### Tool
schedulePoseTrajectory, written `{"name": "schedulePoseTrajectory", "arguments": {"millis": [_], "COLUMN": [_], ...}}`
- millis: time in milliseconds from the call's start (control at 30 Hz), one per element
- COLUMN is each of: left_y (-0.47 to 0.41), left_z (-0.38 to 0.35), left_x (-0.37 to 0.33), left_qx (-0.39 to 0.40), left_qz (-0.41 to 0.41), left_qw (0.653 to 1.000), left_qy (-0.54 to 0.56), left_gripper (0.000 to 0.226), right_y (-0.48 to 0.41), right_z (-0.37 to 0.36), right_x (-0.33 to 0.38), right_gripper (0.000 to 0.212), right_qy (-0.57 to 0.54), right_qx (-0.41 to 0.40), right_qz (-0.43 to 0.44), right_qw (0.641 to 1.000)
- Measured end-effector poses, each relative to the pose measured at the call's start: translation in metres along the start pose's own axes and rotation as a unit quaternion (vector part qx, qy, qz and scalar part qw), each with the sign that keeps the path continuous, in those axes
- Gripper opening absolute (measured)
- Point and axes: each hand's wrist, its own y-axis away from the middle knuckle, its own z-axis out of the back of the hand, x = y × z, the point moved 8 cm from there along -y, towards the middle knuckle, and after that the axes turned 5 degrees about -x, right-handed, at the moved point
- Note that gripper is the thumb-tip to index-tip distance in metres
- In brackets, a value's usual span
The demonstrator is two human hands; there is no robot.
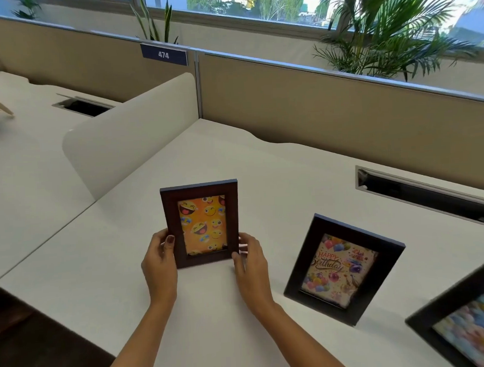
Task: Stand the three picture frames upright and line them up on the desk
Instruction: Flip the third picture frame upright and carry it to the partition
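Both hands are on the emoji frame (201,224), which stands upright on the white counter (99,245). The left hand (159,263) is curled round its left edge with the thumb on the front, and the right hand (251,262) pinches the lower right corner. Off to the right of the right hand the birthday frame (343,267) is propped up and leaning back. Further right, the third frame (463,320) is cut off by the picture edge, so I can't tell how it sits.

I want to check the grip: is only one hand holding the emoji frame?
No, the left hand and the right hand each grip one side of the emoji frame.
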Motion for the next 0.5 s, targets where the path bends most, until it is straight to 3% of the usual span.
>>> {"name": "schedulePoseTrajectory", "arguments": {"millis": [267,500], "left_y": [-0.013,-0.009], "left_z": [-0.015,-0.015], "left_x": [-0.004,-0.001], "left_qx": [0.024,0.031], "left_qz": [0.013,0.018], "left_qw": [1.0,0.999], "left_qy": [-0.007,0.003], "left_gripper": [0.023,0.026], "right_y": [-0.005,-0.015], "right_z": [0.002,0.001], "right_x": [-0.01,-0.001], "right_gripper": [0.028,0.033], "right_qy": [0.024,-0.069], "right_qx": [-0.012,-0.021], "right_qz": [-0.007,-0.026], "right_qw": [1.0,0.997]}}
